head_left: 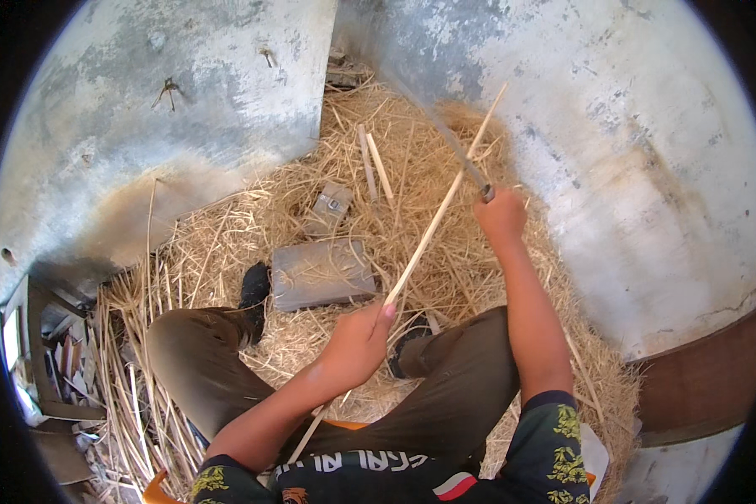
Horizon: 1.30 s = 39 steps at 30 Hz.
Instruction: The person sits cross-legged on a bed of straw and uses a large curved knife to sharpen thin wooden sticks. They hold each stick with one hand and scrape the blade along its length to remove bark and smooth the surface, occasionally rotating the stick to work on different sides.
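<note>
Flaking walls bound a spread of pale shavings. Above its middle, a long strip hangs in mid-air, slanting from the near edge toward the far right one. Its long axis leads away and to the right, the thin free end pointing at the right wall. It looks light, stiff yet a little springy, and dry rather than slippery; splintering seems its likeliest weakness. The lower part seems the place to hold it, clear of the knife. There the left grip is closed round it, thumb toward the free end. Likewise the right grip wraps the knife's handle; its blurred blade crosses the strip in view, though I cannot tell whether they touch. Farther out lie a block, a smaller block and, toward the far edge, two slats.
</note>
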Motion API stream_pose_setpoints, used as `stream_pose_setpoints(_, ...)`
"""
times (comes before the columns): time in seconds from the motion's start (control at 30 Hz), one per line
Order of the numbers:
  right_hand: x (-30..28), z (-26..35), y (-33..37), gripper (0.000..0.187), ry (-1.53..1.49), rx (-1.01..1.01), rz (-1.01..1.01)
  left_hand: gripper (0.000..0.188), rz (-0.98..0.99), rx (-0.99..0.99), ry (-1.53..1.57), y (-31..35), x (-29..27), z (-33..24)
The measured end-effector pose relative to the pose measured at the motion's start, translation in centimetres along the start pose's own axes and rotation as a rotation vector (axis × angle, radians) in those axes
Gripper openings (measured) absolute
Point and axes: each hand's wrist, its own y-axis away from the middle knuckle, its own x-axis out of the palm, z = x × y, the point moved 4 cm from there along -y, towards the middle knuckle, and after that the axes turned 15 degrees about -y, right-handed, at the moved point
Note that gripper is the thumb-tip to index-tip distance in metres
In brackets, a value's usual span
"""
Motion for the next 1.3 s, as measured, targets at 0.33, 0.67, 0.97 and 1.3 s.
stream_pose_setpoints(0.33,0.9,6.4,3.7,0.014,-0.091,-0.697,0.082,0.041,-0.026,-0.104,-0.049,-0.1,-0.9,2.7)
stream_pose_setpoints(0.67,-3.6,-2.6,0.4,0.022,-0.195,0.129,-0.138,0.044,0.024,0.062,0.018,1.4,-0.9,-0.8)
stream_pose_setpoints(0.97,-5.1,5.1,3.4,0.022,-0.261,-0.609,-0.067,0.041,-0.074,0.022,0.083,0.4,-3.6,1.1)
stream_pose_setpoints(1.3,-4.8,-0.6,0.0,0.023,-0.178,0.155,-0.125,0.041,0.041,0.038,0.121,1.5,-0.2,0.7)
